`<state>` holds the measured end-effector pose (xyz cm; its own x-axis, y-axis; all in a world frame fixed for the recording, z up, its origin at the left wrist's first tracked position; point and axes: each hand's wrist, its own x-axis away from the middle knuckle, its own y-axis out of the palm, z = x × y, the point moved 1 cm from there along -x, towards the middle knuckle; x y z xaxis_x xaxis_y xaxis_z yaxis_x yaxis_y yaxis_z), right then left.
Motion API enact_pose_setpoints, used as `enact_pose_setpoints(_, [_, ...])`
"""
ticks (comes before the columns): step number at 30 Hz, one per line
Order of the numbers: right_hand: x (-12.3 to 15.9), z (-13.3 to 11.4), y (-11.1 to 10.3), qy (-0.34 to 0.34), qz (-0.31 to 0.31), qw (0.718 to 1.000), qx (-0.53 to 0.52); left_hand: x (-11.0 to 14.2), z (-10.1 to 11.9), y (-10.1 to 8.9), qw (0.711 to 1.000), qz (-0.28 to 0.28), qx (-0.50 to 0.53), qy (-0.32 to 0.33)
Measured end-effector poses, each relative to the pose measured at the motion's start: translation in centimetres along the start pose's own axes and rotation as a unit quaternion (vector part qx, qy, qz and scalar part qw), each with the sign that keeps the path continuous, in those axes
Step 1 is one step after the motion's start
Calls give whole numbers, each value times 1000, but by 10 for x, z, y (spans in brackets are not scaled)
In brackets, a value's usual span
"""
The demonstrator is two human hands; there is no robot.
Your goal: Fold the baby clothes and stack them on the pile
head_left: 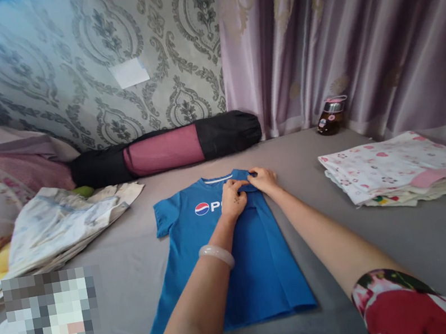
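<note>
A blue T-shirt (190,263) with a round red, white and blue logo and partly covered white letters lies front up. Its right side is folded inward over the body, and the sleeve on that side lies across the chest; the left sleeve is spread out. My left hand (233,199), with a pale bangle on the wrist, lies over the chest with its fingers closed on the folded sleeve. At the right shoulder edge, near the collar, my right hand (265,180) pinches the cloth. The fingertips of both hands are partly hidden.
A stack of pale printed cloths (381,169) lies to the right, and another folded pile (61,222) to the left. Behind are a black and pink rolled bag (164,149) and a dark bottle (331,116) by the curtain. A blurred patch (57,326) covers something front left.
</note>
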<state>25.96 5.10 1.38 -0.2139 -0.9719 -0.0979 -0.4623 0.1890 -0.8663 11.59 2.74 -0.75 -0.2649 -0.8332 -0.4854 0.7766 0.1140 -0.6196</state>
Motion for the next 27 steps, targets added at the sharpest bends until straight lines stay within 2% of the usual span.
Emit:
enact_pose_setpoints(4, [-3, 1, 1, 11, 14, 1000, -1, 0, 0, 2, 999, 25, 26, -19])
enact_pose_setpoints(8, [-8, -5, -5, 8, -5, 1000, -8, -1, 1, 0, 995, 58, 74, -45])
enact_pose_setpoints(11, [-2, -22, -6, -47, 9, 999, 13, -3, 2, -4, 984, 88, 120, -94])
enact_pose_setpoints(14, [14, -40, 2, -124, 2, 991, 55, -5, 0, -8, 968, 128, 160, -148])
enact_pose_setpoints(17, [29, -48, 14, -108, -38, 989, 95, -5, -2, -10, 953, 161, 170, -192])
enact_pose_setpoints(20, [34, -48, 22, -85, -72, 986, 125, -5, -4, -9, 953, 164, 157, -202])
enact_pose_setpoints(24, [33, -47, 24, -87, -63, 983, 146, -5, -4, -8, 952, 165, 161, -203])
enact_pose_setpoints(27, [32, -47, 25, -89, -45, 984, 149, -6, -3, -11, 940, 172, 177, -234])
